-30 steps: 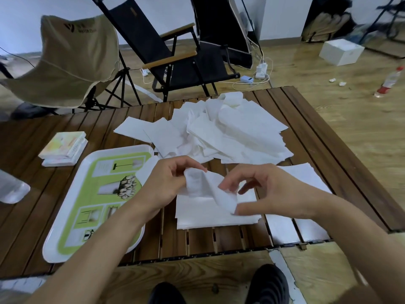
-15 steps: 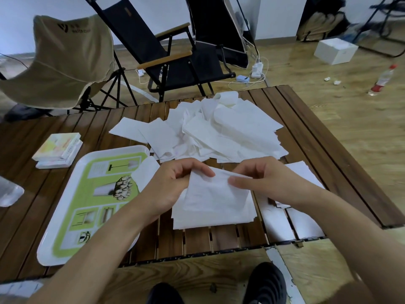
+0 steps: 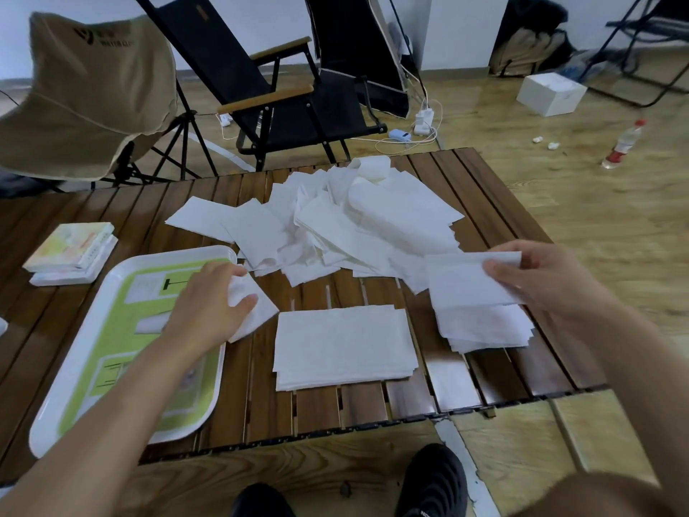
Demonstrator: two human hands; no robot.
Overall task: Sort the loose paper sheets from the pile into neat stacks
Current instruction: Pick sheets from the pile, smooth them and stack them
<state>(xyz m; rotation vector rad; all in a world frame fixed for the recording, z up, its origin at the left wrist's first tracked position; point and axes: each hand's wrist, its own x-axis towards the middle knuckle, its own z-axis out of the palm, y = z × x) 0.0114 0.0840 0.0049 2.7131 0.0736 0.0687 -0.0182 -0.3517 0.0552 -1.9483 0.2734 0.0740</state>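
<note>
Wooden slats make up your worktop [image 3: 231, 386], with folding chairs [image 3: 283, 95] standing on the floor behind it. The loose pile [image 3: 335, 225] sprawls across the far middle, sheets overlapping at every angle, so plenty of sorting looks left to do. Nearer you lie two squared-off stacks: the middle stack [image 3: 343, 345] sits directly in front of you and the right stack [image 3: 484, 330] near the worktop's right edge, apart from each other, probably so that two kinds of sheet stay separate. Your right hand [image 3: 548, 281] pinches a flat sheet [image 3: 462, 281] by its right edge and holds it spread just above the right stack, which suggests it is meant to go down there, lined up with the sheets below. Your left hand [image 3: 208, 304] reaches the other way, thumb and fingers curled round a crumpled sheet [image 3: 253, 311] that lies beside the rim of the green and white tray [image 3: 179, 255]; gathering it while the other hand places would save you a reach. That sheet looks soft and creased, so it will likely need smoothing before it stacks cleanly. A few small booklets [image 3: 71, 251] rest at the far left, well away from the paper.
</note>
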